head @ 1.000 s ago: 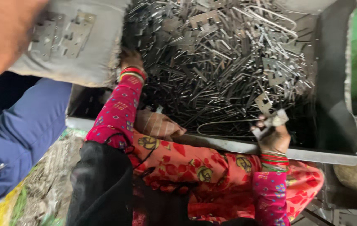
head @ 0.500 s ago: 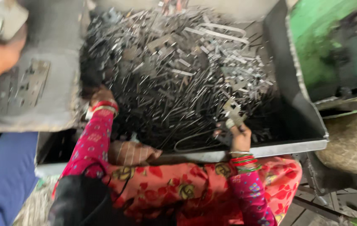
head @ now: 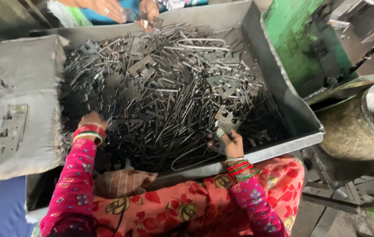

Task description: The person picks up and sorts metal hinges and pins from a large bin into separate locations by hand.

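Head view looks down into a big grey metal bin [head: 283, 101] heaped with dark pins and flat stamped hinge parts [head: 165, 92]. Right hand [head: 232, 142] is closed on a notched hinge plate [head: 225, 120], pinched at its lower edge, plate standing up and away from the fingers, long axis roughly pointing into the bin. It sits at the near right edge of the heap, just inside the bin's front rim. Left hand [head: 91, 121] is buried fingers-first in the pile at the near left; the fingers are hidden under the parts, so can't tell whether it has closed on anything. Loose pins lie mostly slanted, running from near left toward far right, straight ahead of both hands. The right hand is nearer the plate; the left is well apart from it. Finished hinges [head: 0, 131] rest on a grey sack [head: 29, 87] at left. Another person's hands [head: 125, 8] work at the far rim. Green machine [head: 296, 48] stands at right.
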